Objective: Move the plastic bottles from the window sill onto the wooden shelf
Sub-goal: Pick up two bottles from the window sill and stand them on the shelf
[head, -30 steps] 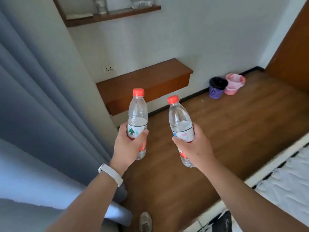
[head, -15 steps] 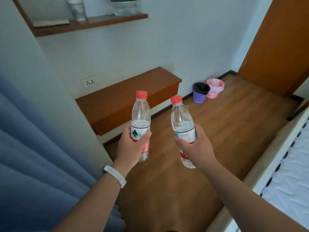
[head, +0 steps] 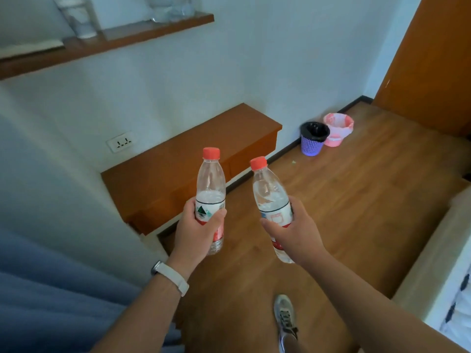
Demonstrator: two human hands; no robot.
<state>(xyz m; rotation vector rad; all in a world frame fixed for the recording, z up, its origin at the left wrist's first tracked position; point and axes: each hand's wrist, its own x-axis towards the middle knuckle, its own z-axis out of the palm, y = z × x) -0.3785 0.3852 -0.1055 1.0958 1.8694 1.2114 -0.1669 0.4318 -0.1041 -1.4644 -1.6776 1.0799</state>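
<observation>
My left hand (head: 197, 231) grips a clear plastic bottle (head: 210, 182) with a red cap and a green-marked label, held upright. My right hand (head: 293, 233) grips a second clear red-capped bottle (head: 267, 192), tilted slightly left. Both bottles hang in the air above the wooden floor, side by side and apart. A low wooden shelf (head: 178, 159) juts from the white wall just beyond the bottles. A higher wooden shelf (head: 132, 36) runs along the wall at the top left, carrying a clear cup (head: 79, 19) and a clear container (head: 170, 8).
A blue curtain (head: 63, 289) hangs at the lower left. A wall socket (head: 121, 142) sits above the low shelf. A purple bin (head: 313, 142) and a pink bin (head: 337, 129) stand by the wall. A wooden door (head: 433, 59) is at right, a bed edge (head: 433, 276) lower right, my shoe (head: 285, 319) below.
The view has swung right and closer to the wall; the curtain has slid off to the left, the low shelf looms larger, and my shoe has stepped into view. Both hands still hold their bottles.
</observation>
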